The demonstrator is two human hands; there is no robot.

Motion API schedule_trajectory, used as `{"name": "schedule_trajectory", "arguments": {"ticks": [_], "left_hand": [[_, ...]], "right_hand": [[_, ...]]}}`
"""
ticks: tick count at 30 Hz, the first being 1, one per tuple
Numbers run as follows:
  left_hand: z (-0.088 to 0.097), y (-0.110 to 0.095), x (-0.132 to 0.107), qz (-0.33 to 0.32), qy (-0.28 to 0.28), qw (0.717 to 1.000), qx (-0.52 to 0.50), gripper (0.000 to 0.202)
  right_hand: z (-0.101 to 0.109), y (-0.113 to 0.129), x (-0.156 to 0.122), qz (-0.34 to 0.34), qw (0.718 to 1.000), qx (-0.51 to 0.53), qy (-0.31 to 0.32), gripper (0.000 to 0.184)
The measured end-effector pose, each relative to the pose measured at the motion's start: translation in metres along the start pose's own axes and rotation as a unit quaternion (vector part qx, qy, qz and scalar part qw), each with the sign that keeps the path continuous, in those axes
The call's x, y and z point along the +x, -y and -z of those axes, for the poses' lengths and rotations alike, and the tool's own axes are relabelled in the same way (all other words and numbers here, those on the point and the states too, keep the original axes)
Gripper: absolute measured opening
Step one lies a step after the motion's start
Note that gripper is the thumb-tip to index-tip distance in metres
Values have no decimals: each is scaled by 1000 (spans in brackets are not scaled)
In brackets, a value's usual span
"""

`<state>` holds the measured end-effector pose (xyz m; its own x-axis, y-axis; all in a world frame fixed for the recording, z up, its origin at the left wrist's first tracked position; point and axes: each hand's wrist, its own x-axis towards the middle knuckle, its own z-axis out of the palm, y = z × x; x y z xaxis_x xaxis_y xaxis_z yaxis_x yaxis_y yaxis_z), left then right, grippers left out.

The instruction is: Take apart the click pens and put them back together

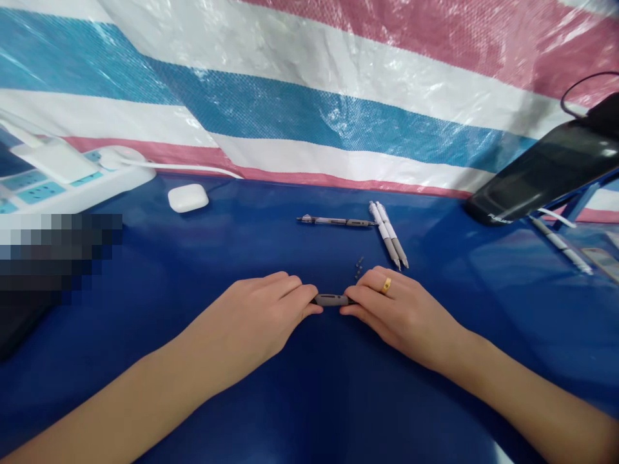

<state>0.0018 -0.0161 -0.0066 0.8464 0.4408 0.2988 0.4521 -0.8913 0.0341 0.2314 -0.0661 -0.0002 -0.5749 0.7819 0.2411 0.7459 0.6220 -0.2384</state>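
Observation:
My left hand and my right hand meet low over the blue table top, both pinched on the ends of one grey pen held level between them. The right hand wears a gold ring. Just behind the right hand lie a few tiny dark pen parts. Farther back rest two white-and-grey pens side by side and a clear dark pen lying crosswise.
A white earbud case sits at the back left beside a white power strip. A dark device on a stand leans at the right, with another white pen under it. A striped tarp hangs behind.

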Motion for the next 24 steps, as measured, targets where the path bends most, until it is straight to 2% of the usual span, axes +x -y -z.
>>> {"name": "schedule_trajectory", "arguments": {"ticks": [3,5,9,11,16,20,24], "left_hand": [[3,0,-1,-20,-34,999,28,16],[6,-1,-3,-36,-53,997,49,13],[13,-2,-3,-67,-99,989,84,13],[16,-1,-1,-76,-109,986,103,14],[12,-1,2,-62,-78,985,141,17],[4,-7,-2,-32,-41,992,116,18],[2,-4,-2,4,-16,997,78,19]], "right_hand": [[2,2,0,8,1000,3,4,34],[5,4,1,-21,997,66,23,32],[18,9,3,-103,962,243,76,29],[23,11,3,-120,952,269,80,29],[15,11,2,-102,973,191,77,22],[1,3,-1,-59,994,84,25,20],[1,-1,-2,-22,997,71,-31,22]]}}
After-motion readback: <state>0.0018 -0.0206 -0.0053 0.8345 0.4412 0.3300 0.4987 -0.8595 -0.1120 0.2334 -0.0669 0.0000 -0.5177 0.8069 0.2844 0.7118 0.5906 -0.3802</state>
